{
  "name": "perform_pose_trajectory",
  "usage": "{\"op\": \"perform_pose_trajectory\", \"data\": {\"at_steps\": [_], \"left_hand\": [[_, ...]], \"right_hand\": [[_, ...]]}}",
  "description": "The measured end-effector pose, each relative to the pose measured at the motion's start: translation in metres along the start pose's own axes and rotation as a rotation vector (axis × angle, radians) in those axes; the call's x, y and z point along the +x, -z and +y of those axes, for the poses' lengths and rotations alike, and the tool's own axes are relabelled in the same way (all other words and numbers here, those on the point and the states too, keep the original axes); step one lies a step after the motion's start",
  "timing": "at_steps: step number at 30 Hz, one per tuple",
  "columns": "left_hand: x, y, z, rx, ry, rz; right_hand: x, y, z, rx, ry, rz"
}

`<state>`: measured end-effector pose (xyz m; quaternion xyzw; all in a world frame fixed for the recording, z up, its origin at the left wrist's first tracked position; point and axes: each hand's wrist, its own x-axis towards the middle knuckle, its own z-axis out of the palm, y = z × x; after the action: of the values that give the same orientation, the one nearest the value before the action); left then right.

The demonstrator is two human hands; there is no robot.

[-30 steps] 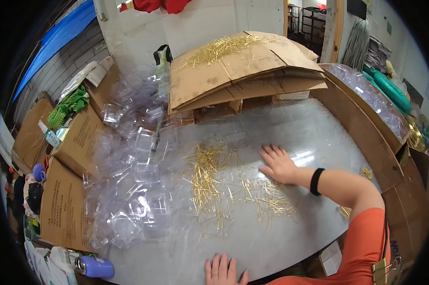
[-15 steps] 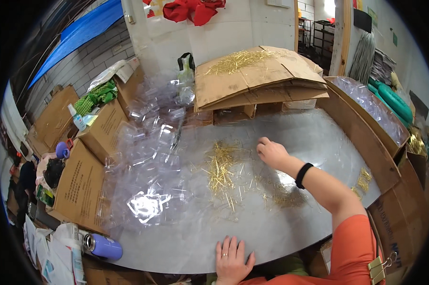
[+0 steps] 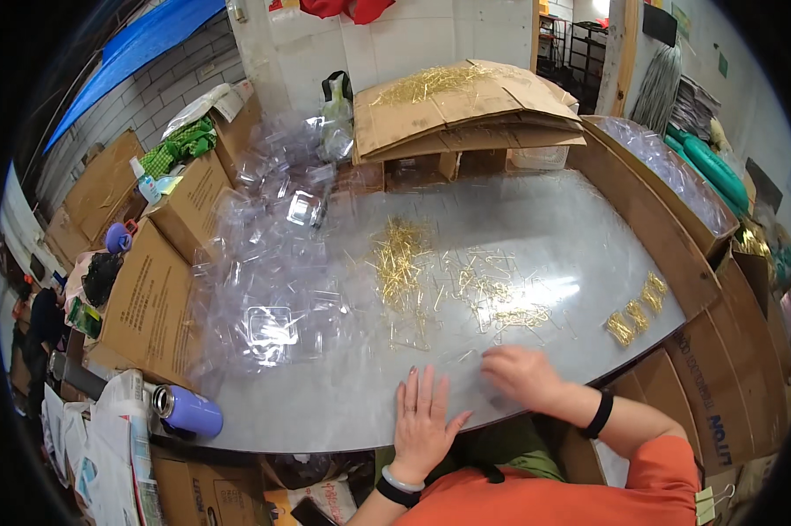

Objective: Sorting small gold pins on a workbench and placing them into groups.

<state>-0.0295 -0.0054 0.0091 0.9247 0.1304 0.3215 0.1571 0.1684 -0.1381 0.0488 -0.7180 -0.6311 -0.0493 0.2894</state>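
My left hand lies flat near the front edge of the grey metal table, fingers stretched out and nothing under them that I can see. Just right of it, my right hand hovers low near the same edge, blurred, with fingers curled together; whatever they hold, if anything, is hidden. Beyond the right hand lie scattered thin gold wire pieces, some with bent ends. A denser heap of gold wire pieces sits at mid-table. Several small tied-looking gold bundles stand in a row at the right.
Clear plastic boxes cover the table's left side. At the back, a folded cardboard sheet carries more gold wire. Cardboard walls bound the right side, cartons the left. A purple flask rests at the front left.
My right hand has come back from mid-table to the front edge, beside my left hand. Both hands now sit closer together, and the view has shifted downward in the scene.
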Motion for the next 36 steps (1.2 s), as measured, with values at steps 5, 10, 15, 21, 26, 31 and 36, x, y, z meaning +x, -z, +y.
{"op": "perform_pose_trajectory", "data": {"at_steps": [5, 10, 15, 21, 26, 31, 36], "left_hand": [[0.001, 0.003, -0.002, 0.031, -0.049, -0.153], [-0.003, 0.001, -0.005, -0.053, -0.063, -0.094], [-0.018, 0.011, -0.005, -0.168, -0.049, -0.118], [-0.025, 0.016, 0.002, -0.183, -0.042, -0.124], [-0.022, 0.011, 0.007, -0.166, -0.038, -0.112], [-0.022, 0.008, 0.008, -0.113, -0.031, -0.086], [-0.023, 0.007, 0.007, -0.124, -0.013, -0.095]], "right_hand": [[-0.002, -0.002, -0.008, -0.073, -0.079, 0.106], [-0.011, -0.016, 0.037, -0.339, -0.202, 0.034], [-0.027, -0.025, 0.008, -0.101, -0.17, 0.095], [-0.024, -0.022, -0.033, 0.089, -0.139, 0.202], [-0.02, -0.031, -0.052, 0.032, -0.222, 0.117], [-0.01, -0.025, -0.06, -0.022, -0.216, 0.199], [-0.006, -0.02, -0.065, -0.084, -0.21, 0.158]]}}
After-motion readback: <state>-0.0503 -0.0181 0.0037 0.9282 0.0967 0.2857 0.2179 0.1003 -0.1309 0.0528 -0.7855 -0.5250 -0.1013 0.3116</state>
